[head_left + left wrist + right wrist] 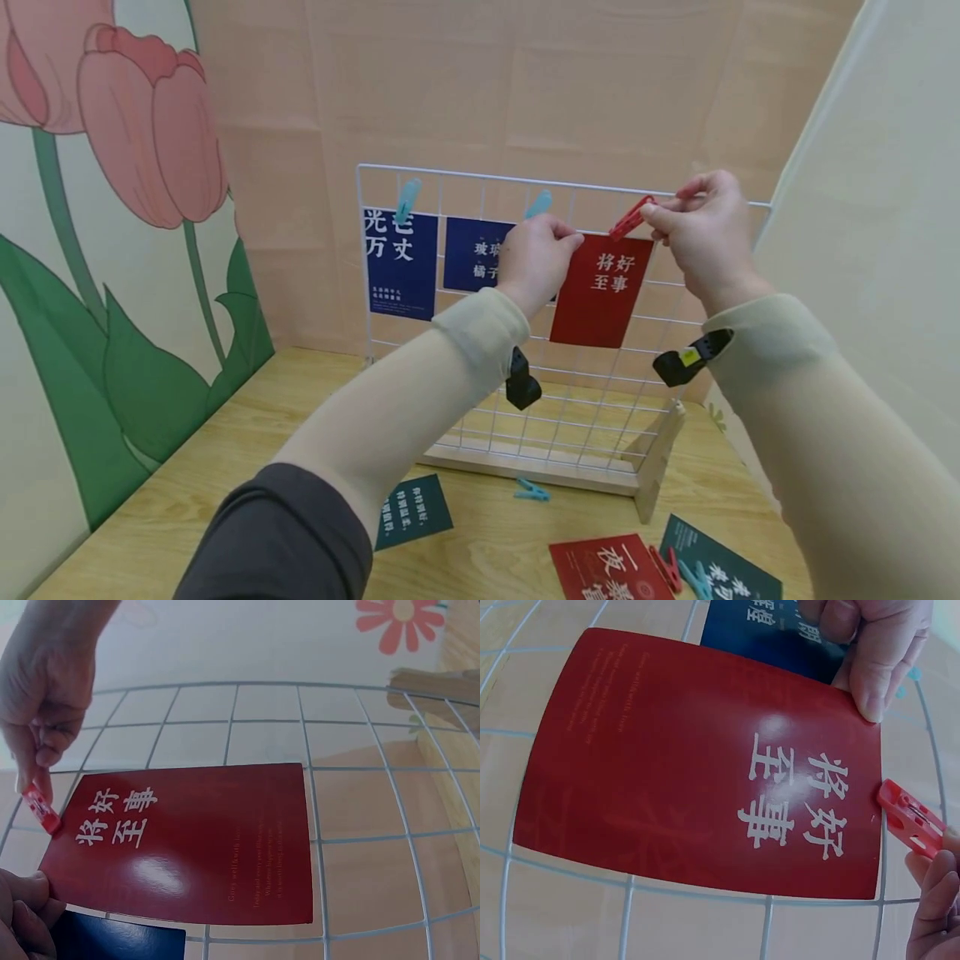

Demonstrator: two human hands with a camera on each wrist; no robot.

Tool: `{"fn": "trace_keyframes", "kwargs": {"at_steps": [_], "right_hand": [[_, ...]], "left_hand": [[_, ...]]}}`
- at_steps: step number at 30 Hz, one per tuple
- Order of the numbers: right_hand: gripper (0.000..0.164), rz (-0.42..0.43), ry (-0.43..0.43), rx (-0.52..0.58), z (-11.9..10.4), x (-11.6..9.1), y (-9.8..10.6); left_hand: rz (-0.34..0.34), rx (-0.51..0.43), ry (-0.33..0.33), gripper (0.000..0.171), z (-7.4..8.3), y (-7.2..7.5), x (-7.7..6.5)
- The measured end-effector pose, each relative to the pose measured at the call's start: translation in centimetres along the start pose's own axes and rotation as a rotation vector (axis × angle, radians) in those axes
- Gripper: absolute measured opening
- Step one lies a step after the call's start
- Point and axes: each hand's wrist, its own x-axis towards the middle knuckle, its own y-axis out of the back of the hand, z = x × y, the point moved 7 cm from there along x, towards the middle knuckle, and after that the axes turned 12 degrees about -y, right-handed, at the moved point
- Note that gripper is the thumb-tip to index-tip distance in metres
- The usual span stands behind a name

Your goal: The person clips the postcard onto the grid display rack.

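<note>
The left hand [534, 258] held the red card [600, 290] by its top left corner, fingers curled and pinching the edge against the white wire grid [480, 179]. In the left wrist view the card [187, 844] lay flat on the grid wires [315, 727], white characters near its top; the left fingers [22, 911] showed at the corner. The right hand [701, 225] pinched a red clip [632, 218] between thumb and fingers at the card's top right corner — the clip's tip [909, 817] sat just beside the card's edge [705, 761], and I could not tell whether it had closed on the card. The left thumb [881, 664] pressed on the card's other top corner.

Left of the red card, two blue cards hung on the grid, the far one [401, 262] under a light blue clip [407, 200], the nearer one [476, 254] under another [538, 202] and partly hidden by the left hand. The grid stood in a wooden base [652, 467] on a wooden table [187, 500]. On the table lay a green card [412, 510], a blue clip [531, 490], a second red card [603, 571] and another green card [723, 571] with loose clips [678, 573] — all near the table's front edge
</note>
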Motion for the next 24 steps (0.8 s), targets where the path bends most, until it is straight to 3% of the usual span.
{"fn": "trace_keyframes", "kwargs": {"at_steps": [10,20,24], "right_hand": [[0.031,-0.007,-0.011,-0.182,-0.39,-0.12,-0.16],[0.031,-0.009,-0.023,-0.305,-0.31,-0.53,-0.17],[0.033,-0.011,-0.032,-0.327,-0.26,-0.73,-0.18]], "left_hand": [[0.008,-0.02,0.01,0.014,0.15,0.0,-0.31],[0.016,0.027,-0.036,0.015,0.31,0.34,-0.25],[0.011,0.001,-0.035,0.016,0.22,0.31,-0.38]]}}
